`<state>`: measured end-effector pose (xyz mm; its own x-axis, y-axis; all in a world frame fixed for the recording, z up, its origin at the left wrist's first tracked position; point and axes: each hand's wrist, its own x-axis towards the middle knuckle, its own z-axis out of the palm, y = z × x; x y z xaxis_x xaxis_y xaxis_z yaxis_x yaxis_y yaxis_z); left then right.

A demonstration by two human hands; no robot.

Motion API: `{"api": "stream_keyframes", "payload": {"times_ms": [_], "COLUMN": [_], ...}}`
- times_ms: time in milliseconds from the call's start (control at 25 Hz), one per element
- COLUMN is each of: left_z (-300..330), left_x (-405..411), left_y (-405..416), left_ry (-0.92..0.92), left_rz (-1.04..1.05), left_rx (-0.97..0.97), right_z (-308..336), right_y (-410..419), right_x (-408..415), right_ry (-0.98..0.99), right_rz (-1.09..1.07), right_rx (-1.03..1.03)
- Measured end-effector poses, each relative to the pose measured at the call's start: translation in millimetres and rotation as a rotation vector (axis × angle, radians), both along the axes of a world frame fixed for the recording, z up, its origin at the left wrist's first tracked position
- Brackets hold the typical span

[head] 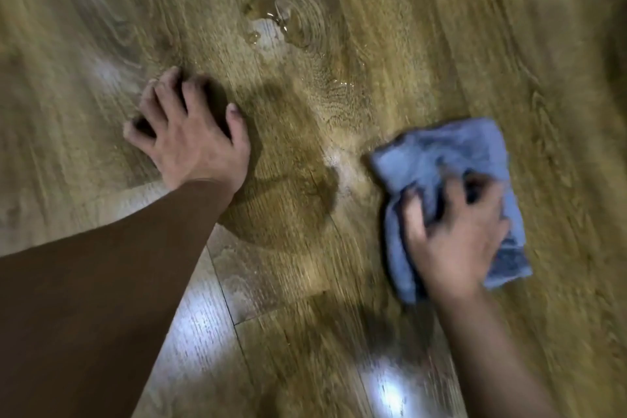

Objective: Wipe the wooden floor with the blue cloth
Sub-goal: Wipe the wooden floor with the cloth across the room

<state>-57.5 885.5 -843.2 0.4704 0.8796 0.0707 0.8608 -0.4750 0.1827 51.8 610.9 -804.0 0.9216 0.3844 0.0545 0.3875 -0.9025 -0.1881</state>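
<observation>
Head view is motion-blurred: our right hand [454, 237] grips the crumpled blue cloth [444, 159], hiding its middle; our left hand [193, 139] rests spread-fingered on the wooden floor [441, 27].

Motion blur smears the grain of the brown wooden plank floor [424, 27] and the right hand [454, 234], which covers the near part of the crumpled blue cloth [437, 153]. Both forearms run out of frame at the near edge.

A right hand [454, 234] gripped a bunched blue cloth [444, 159] against the wooden floor [424, 27], beside a wet patch [288, 200]. The left hand [190, 136] rested spread on the boards, well apart.
</observation>
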Motion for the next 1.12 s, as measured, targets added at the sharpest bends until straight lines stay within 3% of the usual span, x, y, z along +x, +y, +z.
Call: {"api": "stream_keyframes", "payload": {"times_ms": [120, 240, 360, 440, 600, 760, 920, 1120], "left_z": [0, -1, -2, -2, -1, -3, -6, -6], "left_x": [0, 0, 0, -1, -1, -1, -1, -1], "left_y": [0, 0, 0, 1, 1, 1, 2, 1], "left_ry": [-0.003, -0.029, -0.042, -0.052, -0.048, -0.056, -0.08, -0.084], "left_rz": [-0.001, 0.002, 0.002, -0.002, -0.003, -0.007, 0.0, -0.001], "left_rx": [-0.007, -0.008, -0.015, -0.012, -0.012, -0.004, 0.003, 0.012], "right_z": [-5, -6, -3, -1, 0, -3, -7, -3], "right_y": [59, 84, 35, -7, -27, 35, 89, 20], "right_x": [31, -12, -72, -72, -2, 50, -2, -99], "right_ry": [-0.056, -0.038, 0.052, 0.04, 0.003, -0.028, -0.016, 0.082], "right_rz": [-0.181, 0.045, 0.291, 0.344, 0.02, -0.179, 0.047, 0.308], "right_rx": [0.021, 0.044, 0.042, 0.032, -0.006, 0.042, 0.043, 0.07]}}
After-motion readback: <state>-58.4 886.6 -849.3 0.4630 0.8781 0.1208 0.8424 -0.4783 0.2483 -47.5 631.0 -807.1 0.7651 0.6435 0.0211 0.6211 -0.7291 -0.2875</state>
